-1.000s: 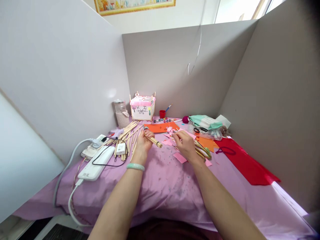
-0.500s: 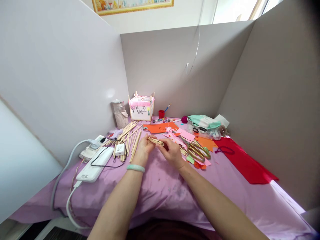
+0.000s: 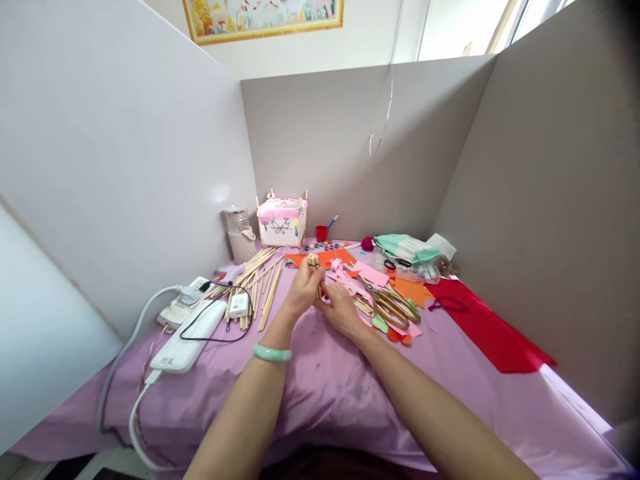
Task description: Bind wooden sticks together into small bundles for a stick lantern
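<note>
My left hand (image 3: 303, 288), with a pale green bangle (image 3: 273, 353) on its wrist, is wrapped round a bundle of short wooden sticks (image 3: 313, 261). The sticks stand nearly upright, and a dark band circles them near the top. Close below, my right hand (image 3: 341, 311) pinches at the bundle's lower end; its fingertips are partly hidden. Loose wooden sticks (image 3: 270, 297) lie to the left of my hands. Gold-handled scissors (image 3: 393, 312) rest among pink paper scraps (image 3: 373, 274) on the right.
A white power bank (image 3: 187, 340), a charger plug (image 3: 239, 305) and cables lie at left. Behind stand a glass jar (image 3: 240, 233), a decorated paper box (image 3: 281, 223) and a red cup (image 3: 322, 233). Red felt (image 3: 493, 327) lies right. Grey panels (image 3: 345, 147) enclose the purple-covered table.
The stick bundle has turned from lying sideways to nearly upright in my left hand. My right hand has dropped from the banded end to the lower end. The view has tilted up slightly.
</note>
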Motion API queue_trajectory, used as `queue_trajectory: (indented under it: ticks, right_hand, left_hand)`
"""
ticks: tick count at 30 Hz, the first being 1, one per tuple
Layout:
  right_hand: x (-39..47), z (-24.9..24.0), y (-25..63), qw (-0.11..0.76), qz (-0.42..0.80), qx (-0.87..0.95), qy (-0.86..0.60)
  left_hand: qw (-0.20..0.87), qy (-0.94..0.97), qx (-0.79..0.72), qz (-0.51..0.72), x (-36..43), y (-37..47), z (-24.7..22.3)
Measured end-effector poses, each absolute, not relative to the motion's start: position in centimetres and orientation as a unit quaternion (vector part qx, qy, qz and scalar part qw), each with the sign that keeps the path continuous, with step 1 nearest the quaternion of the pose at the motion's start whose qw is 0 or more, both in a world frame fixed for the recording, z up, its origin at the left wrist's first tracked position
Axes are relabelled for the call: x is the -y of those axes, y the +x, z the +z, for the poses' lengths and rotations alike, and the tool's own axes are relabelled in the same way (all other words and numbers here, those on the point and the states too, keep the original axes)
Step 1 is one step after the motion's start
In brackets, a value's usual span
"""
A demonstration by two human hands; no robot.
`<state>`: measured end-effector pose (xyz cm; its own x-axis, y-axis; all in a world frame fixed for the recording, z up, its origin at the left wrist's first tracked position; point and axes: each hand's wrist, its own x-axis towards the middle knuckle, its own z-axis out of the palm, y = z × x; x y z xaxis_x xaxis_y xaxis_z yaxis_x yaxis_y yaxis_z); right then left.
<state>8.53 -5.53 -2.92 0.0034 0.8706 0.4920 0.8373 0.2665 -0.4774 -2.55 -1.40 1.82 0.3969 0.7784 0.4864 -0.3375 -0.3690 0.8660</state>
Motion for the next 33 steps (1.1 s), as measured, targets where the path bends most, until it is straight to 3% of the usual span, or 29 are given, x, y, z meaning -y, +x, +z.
queue_trajectory:
  ticks: [6,16,33]
  right_hand:
    - [5.0,-3.9,8.7,0.352,0.112,0.687,-0.625]
    - [5.3,-3.2,8.5,0.347,0.087,0.689,-0.63]
    - [5.8,-2.1,8.5,0.31,0.074,0.701,-0.638]
  left_hand:
    - [0.471,0.709,-0.213,0.48,1.2,-2.1,1.2]
    - [0.616,0.599,-0.197,0.473,1.7,-1.7,5.1]
    - [0.62,0.582,-0.226,0.475,1.5,-1.0,6.0]
